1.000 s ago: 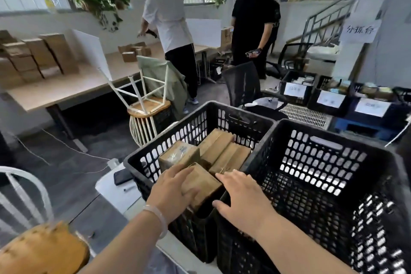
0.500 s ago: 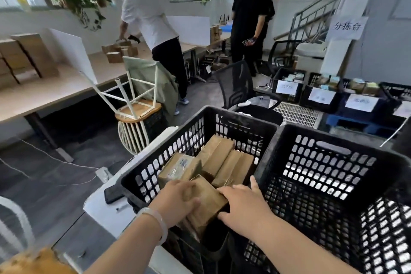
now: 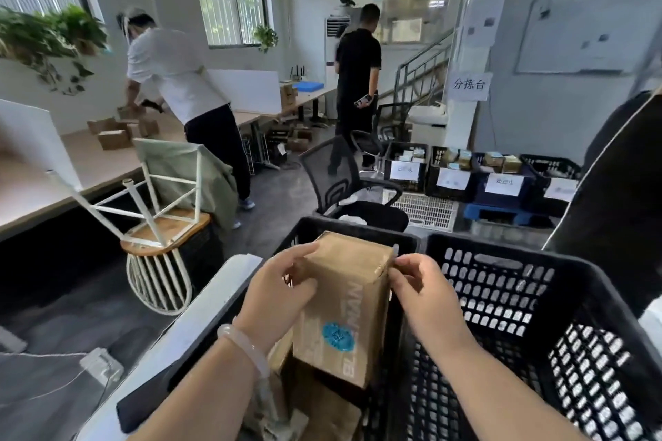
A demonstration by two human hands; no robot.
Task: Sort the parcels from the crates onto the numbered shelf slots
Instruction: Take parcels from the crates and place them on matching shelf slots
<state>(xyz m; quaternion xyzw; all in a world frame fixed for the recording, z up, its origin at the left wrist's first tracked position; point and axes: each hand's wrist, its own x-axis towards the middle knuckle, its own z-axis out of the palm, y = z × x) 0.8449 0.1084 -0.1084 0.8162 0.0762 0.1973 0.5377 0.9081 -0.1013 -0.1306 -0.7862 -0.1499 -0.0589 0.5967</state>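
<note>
Here, a brown cardboard parcel is held upright in both hands above a black plastic crate.

The parcel is gripped at its upper end. The left hand, on which a pale bracelet is worn, is curled round the left edge. The top right corner is pinched by the fingertips of the right hand, so each grip is closed on the parcel. A round blue sticker is seen low on the face turned to the camera. More brown parcels are seen lying in the crate below. A second black crate is set touching it on the right, both on a white table. Farther off, labelled crates are lined up on the floor.
</note>
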